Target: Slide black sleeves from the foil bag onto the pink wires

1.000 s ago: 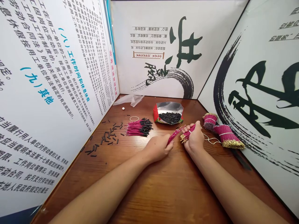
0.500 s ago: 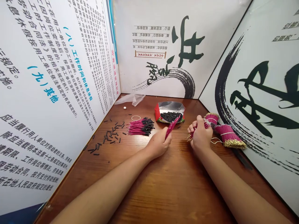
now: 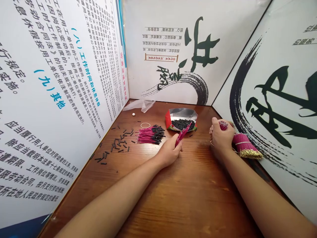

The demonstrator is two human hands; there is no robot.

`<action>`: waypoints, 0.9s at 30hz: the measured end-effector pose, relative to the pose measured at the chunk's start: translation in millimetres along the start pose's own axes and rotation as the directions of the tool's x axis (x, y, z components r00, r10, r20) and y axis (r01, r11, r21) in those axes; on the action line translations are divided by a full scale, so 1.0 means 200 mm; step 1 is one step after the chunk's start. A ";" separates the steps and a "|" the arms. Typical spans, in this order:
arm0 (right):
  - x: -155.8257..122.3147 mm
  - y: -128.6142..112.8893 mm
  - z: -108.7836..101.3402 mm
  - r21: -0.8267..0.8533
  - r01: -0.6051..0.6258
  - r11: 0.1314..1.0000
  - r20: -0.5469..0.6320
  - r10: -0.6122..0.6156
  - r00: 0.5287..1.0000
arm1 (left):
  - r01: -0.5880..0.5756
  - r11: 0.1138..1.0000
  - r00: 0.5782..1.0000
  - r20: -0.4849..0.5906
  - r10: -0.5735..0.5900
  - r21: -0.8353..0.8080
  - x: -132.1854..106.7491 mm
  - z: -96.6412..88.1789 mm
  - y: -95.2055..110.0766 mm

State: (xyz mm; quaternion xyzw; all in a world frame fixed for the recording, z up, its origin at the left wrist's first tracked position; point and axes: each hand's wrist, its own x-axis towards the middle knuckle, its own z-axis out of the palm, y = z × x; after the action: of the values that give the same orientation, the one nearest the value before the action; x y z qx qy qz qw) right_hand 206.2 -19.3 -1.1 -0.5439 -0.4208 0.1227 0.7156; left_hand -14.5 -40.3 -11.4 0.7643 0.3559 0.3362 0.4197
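My left hand (image 3: pixel 170 150) is closed round a small bunch of magenta wires (image 3: pixel 182 135), their tips pointing up and right near the box. Over on the right, my right hand (image 3: pixel 223 135) wraps a thicker bundle of magenta wires (image 3: pixel 223 125); its end shows above the fist and the rest is hidden by my fingers. Beside that hand lies a tied magenta wire bundle (image 3: pixel 245 145) with gold-coloured metal ends. Left of my left hand, a pile of magenta wires with black sleeves (image 3: pixel 150 134) lies on the table.
A red box (image 3: pixel 182 119) with a silvery inside holds black sleeves. Loose black sleeves (image 3: pixel 120 143) lie scattered at left. A pale rubber band (image 3: pixel 145 125), a small white object (image 3: pixel 133 114) and clear plastic (image 3: pixel 142 105) lie farther back. Printed panels (image 3: pixel 168 19) enclose the wooden table (image 3: pixel 183 198).
My right hand has shifted right with its wire bundle, towards the tied bundle, and now covers more of it. My left hand keeps its bunch in nearly the same place.
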 end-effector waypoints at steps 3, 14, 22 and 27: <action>-0.01 0.01 0.03 -0.071 0.024 0.997 0.057 -0.020 0.998 | 0.015 0.999 1.000 -0.010 -0.015 -0.040 0.01 0.00 -0.01; 0.00 0.09 0.03 -0.263 0.004 0.965 0.220 0.056 0.974 | 0.021 0.995 0.999 0.037 -0.017 -0.097 0.01 0.00 -0.01; 0.18 0.00 -0.06 -0.818 0.201 0.540 0.335 0.162 0.928 | 0.045 0.997 0.999 -0.007 -0.046 -0.063 0.00 -0.01 0.01; 0.17 -0.03 -0.14 -0.922 0.351 0.163 0.387 0.383 0.839 | 0.060 0.995 0.998 -0.008 -0.061 -0.080 0.01 -0.01 0.00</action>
State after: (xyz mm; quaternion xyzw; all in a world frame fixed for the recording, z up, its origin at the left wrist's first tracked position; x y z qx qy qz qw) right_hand 245.7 -18.3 19.8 -0.8179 -0.5738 -0.0230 0.0339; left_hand -14.7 -39.0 -10.3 0.7340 0.3672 0.3413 0.4581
